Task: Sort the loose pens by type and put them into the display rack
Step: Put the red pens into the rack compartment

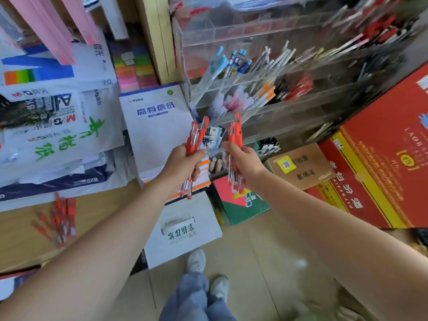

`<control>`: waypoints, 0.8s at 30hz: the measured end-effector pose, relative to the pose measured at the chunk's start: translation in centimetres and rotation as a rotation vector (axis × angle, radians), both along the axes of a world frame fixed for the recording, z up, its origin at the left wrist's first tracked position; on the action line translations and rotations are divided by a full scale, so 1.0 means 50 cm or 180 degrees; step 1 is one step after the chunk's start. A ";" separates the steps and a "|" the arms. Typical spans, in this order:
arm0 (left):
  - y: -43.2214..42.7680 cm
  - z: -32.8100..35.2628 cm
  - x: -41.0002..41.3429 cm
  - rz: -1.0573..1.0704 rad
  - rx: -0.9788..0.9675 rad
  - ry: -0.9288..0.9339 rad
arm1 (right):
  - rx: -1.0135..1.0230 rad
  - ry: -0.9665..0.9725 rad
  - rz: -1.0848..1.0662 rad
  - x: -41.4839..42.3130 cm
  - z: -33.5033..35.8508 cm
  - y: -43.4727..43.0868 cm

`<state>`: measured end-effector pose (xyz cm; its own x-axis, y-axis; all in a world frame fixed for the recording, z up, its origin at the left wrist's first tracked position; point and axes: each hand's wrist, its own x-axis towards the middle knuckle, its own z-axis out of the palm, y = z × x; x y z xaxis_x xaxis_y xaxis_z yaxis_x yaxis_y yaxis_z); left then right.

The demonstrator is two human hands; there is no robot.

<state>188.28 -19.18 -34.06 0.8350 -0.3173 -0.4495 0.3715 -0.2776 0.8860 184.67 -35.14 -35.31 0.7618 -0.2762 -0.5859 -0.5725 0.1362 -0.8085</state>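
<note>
My left hand (185,162) grips a small bunch of red pens (196,135), caps pointing up. My right hand (245,162) grips a second bunch of red pens (236,133), also upright. Both hands hover side by side in front of the lower tiers of the clear acrylic display rack (266,112). The rack's compartments hold blue-capped, white, orange-capped and red-and-black pens. A loose pile of red pens (59,220) lies on the wooden surface at the lower left.
Stacks of paper packs (58,126) and a notepad pile (157,126) fill the left. Red and yellow cartons (382,163) and a brown box (301,165) stand to the right. A white paper pack (183,230) lies on the floor near my shoes.
</note>
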 end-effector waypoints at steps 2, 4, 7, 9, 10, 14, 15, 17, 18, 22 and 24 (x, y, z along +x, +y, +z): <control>-0.047 -0.006 0.014 -0.0097 -0.0041 0.0016 | -0.0079 0.0048 -0.0134 0.004 -0.003 -0.048; -0.093 -0.013 0.033 -0.0160 -0.0096 0.0041 | -0.0081 0.0021 -0.0297 0.017 -0.009 -0.092; -0.155 -0.025 0.068 -0.0228 -0.0145 0.0064 | -0.0015 -0.0084 -0.0686 0.050 -0.016 -0.154; -0.192 -0.032 0.091 -0.0327 -0.0127 0.0074 | -0.0056 -0.0104 -0.0916 0.075 -0.017 -0.192; -0.209 -0.036 0.102 -0.0349 -0.0147 0.0091 | -0.0102 -0.0099 -0.1007 0.088 -0.018 -0.210; -0.269 -0.047 0.142 -0.0547 -0.0109 0.0001 | -0.0225 0.0046 -0.1243 0.122 -0.024 -0.277; -0.285 -0.047 0.149 -0.0585 -0.0102 -0.0006 | -0.0245 0.0082 -0.1277 0.128 -0.024 -0.294; -0.318 -0.052 0.163 -0.0605 -0.0114 0.0022 | -0.0263 0.0075 -0.1368 0.138 -0.030 -0.335; -0.336 -0.055 0.170 -0.0607 -0.0116 0.0036 | -0.0274 0.0043 -0.1402 0.143 -0.034 -0.357; -0.410 -0.064 0.191 -0.0542 -0.0039 0.0063 | -0.0425 0.0086 -0.1339 0.175 -0.058 -0.460; -0.449 -0.064 0.195 -0.0456 0.0010 0.0093 | -0.0571 0.0070 -0.1312 0.196 -0.064 -0.509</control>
